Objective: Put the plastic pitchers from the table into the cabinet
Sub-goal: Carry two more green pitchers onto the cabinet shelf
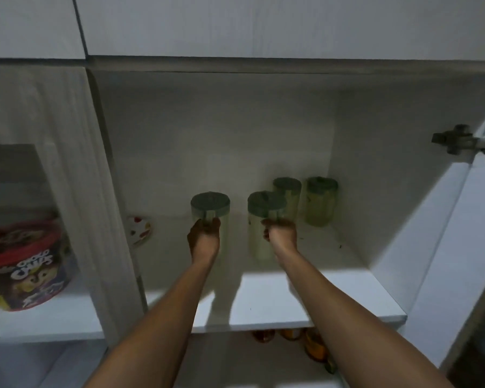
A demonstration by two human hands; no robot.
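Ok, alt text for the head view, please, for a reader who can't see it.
Two bare hands, left hand and right hand, each grip a green-lidded plastic pitcher, left pitcher and right pitcher, on the shelf of an open white cabinet. Two more pitchers stand behind at right.

Four pale translucent plastic pitchers with green lids (210,208) stand mid-frame; one red-lidded snack tub (25,264) at left; one spotted white bowl (139,229); two bare hands (205,236).

A home kitchen: a white wall cabinet (235,130) with its door swung open, a red cereal tub (25,264) in the compartment to its left, jars (300,340) on the shelf beneath.
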